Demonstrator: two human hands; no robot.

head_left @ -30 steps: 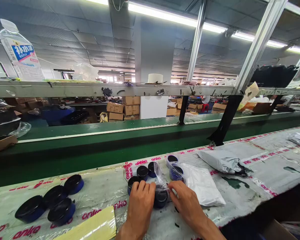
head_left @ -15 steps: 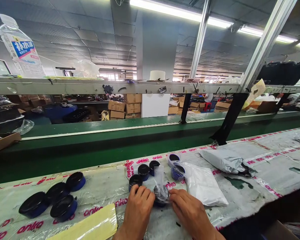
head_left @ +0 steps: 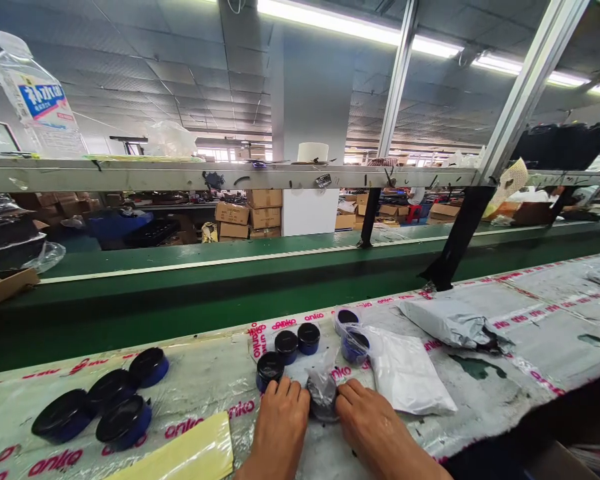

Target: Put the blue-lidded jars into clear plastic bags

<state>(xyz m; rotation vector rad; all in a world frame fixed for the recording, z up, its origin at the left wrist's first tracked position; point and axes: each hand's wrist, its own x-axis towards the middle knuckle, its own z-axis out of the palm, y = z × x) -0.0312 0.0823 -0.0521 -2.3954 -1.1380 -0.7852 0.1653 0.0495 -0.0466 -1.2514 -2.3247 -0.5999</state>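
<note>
A round dark piece in a clear plastic bag (head_left: 323, 395) sits on the bench in front of me, the bag's top crumpled over it. My left hand (head_left: 282, 417) grips its left side with curled fingers. From the other side my right hand (head_left: 366, 415) closes on the bag's right edge; the fingertips are partly hidden. Just beyond my left fingers stands a round black-topped blue piece (head_left: 270, 370), with two like it (head_left: 286, 345) behind. Two more, wrapped in clear bags (head_left: 355, 345), lie beyond my right hand, beside a white plastic packet (head_left: 413, 373).
Several black-and-blue round pieces (head_left: 124, 421) lie at the left. A yellow sheet (head_left: 180, 450) rests near the front edge. Farther right is a grey plastic package (head_left: 450, 323). Behind the bench runs a green conveyor belt (head_left: 280, 290), under a metal rail (head_left: 180, 176).
The bag's upright top has been folded down over the round piece. Both hands have shifted slightly, staying at its sides. The view has tilted a little.
</note>
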